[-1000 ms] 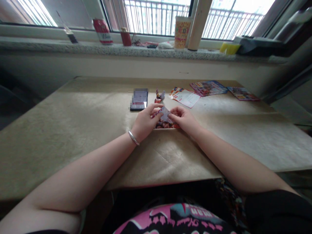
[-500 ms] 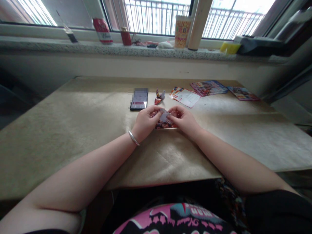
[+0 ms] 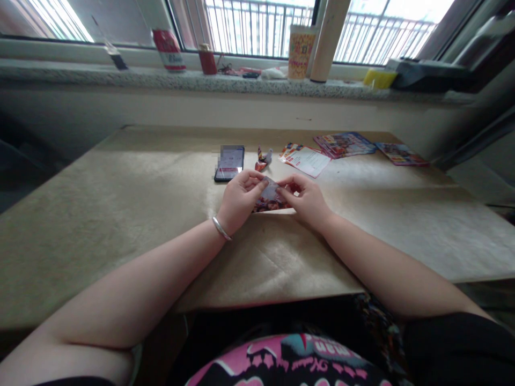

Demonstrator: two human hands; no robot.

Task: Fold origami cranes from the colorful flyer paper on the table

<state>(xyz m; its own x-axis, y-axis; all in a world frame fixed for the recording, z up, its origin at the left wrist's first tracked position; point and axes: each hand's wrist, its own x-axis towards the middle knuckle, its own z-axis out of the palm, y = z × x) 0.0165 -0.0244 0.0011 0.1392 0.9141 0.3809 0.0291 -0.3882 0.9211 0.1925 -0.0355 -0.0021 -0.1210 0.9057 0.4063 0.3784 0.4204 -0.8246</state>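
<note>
A small printed paper [image 3: 270,205], reddish with pictures and a pale greyish part at its top, sits between my hands at the middle of the table. My left hand [image 3: 240,197] pinches its left side with thumb and fingers, and a silver bangle circles that wrist. The right side is pinched by my right hand [image 3: 306,199], thumb pointing inward. Both thumbs lie close to the pale part. Fingers cover the paper's side edges, so its full shape is hidden. Just beyond the hands stands a small folded paper figure [image 3: 263,160] in several colours.
A phone [image 3: 230,164] lies beyond my left hand. To the right are a white printed sheet [image 3: 309,160], a stack of colourful leaflets [image 3: 346,145] and another leaflet pile [image 3: 402,154]. The windowsill [image 3: 140,78] holds a red can [image 3: 169,49] and a patterned cup [image 3: 301,52].
My left hand has shifted very slightly left and away from me. The paper's lower edge now slants a little, its left end lower. The right hand stays nearly where it was.
</note>
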